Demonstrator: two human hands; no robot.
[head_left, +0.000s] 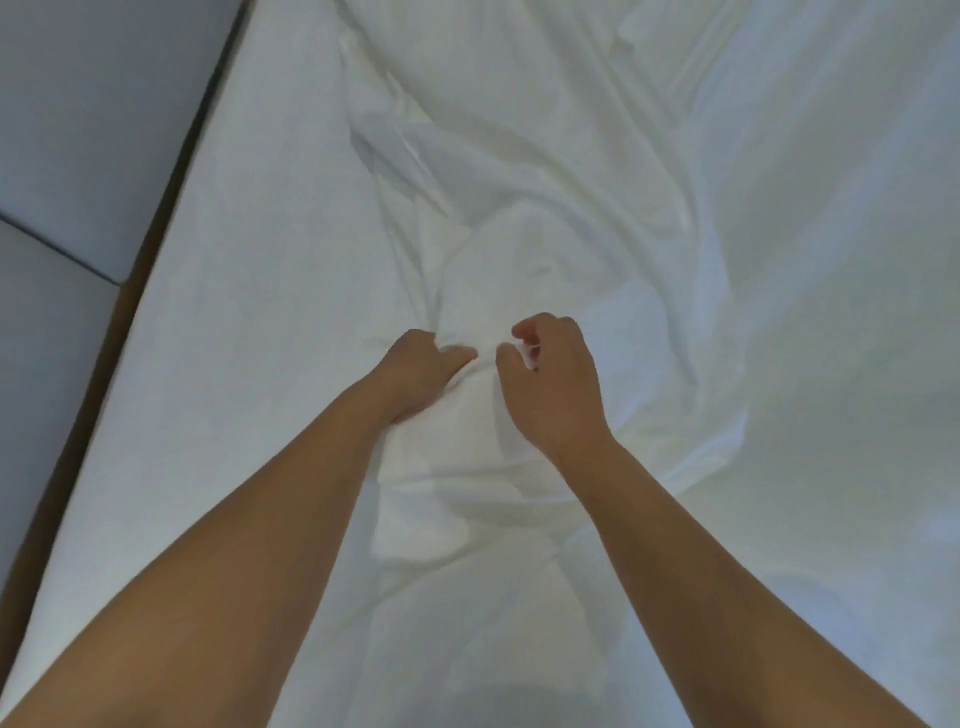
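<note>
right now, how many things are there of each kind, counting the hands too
hands: 2, left hand and right hand, both gripping the sheet
loose white sheet: 1
white mattress: 1
grey padded panels: 2
brown strip beside the mattress: 1
total: 7

Soft, cool light lies evenly over the sheet (675, 156), washing out its top right. Faint grey shadows sit in the folds. Everything looks slightly soft; the left hand (421, 374) smears a little, and the edges bend.
</note>
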